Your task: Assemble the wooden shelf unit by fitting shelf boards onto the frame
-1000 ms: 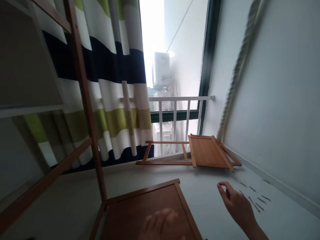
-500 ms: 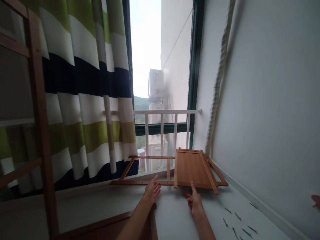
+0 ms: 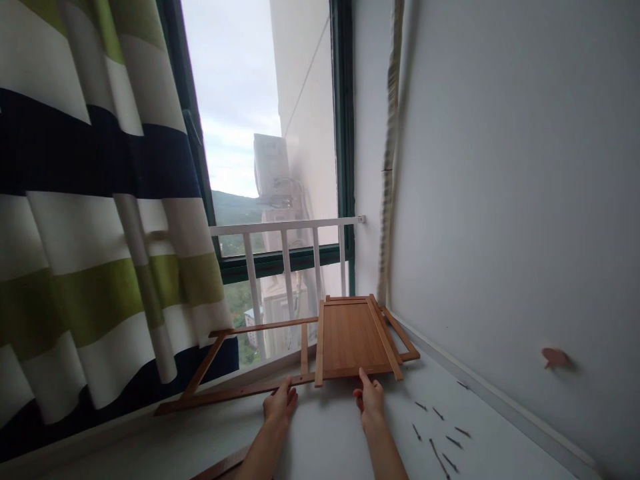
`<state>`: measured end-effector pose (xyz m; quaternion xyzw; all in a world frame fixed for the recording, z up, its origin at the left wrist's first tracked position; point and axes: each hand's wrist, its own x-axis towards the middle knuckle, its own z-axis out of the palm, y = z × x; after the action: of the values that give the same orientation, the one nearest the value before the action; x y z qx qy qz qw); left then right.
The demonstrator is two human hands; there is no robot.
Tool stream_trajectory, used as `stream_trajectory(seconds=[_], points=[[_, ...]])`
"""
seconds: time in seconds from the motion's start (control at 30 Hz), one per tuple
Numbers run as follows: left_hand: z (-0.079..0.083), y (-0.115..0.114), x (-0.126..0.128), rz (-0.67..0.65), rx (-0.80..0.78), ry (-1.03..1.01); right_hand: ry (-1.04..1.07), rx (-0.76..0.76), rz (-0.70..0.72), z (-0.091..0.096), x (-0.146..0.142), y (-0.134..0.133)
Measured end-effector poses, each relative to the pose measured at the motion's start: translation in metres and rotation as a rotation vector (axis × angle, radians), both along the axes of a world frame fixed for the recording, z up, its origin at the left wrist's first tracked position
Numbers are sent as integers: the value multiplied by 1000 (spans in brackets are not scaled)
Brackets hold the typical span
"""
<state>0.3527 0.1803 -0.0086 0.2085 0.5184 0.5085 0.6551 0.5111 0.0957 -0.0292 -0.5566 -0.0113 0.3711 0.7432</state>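
Your left hand (image 3: 280, 405) sits low in the frame, just left of centre, with its fingertips on the near rail of the wooden frame (image 3: 260, 360) that lies on the pale floor (image 3: 325, 440). The fingers are curled loosely over the rail's edge; you cannot tell from here whether they actually clasp it or only rest on it. Your right hand (image 3: 371, 402) is just right of centre, thumb raised and touching the near edge of the wooden panel (image 3: 350, 337), which is joined to the frame and lies flat in the lower middle of the picture, its far end close to the window. That hand is open rather than closed around anything.

The frame's long rail runs toward the lower left, ending under the striped curtain (image 3: 90, 220) that fills the left side. Behind the panel stands a white railing (image 3: 285, 257) before the window (image 3: 250, 133). A scatter of dark screws (image 3: 440, 433) lies on the floor in the lower right, near your right forearm but apart from it. The plain wall (image 3: 500, 167) takes up the right side, with a small pinkish hook (image 3: 554, 357) on it.
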Motion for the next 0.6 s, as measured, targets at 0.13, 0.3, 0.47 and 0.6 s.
stream_trajectory(seconds=[0.13, 0.3, 0.47, 0.6], points=[[-4, 2, 3, -24, -28, -46, 20, 24, -19, 0, 3, -1], [-5, -1, 2, -58, -10, -76, 63, 75, -19, 5, 8, -7], [-3, -4, 0, -93, 10, -92, 90, 92, 3, 7, 10, -9], [-3, -5, -1, -116, 16, -87, 97, 99, 17, 5, 11, -8]])
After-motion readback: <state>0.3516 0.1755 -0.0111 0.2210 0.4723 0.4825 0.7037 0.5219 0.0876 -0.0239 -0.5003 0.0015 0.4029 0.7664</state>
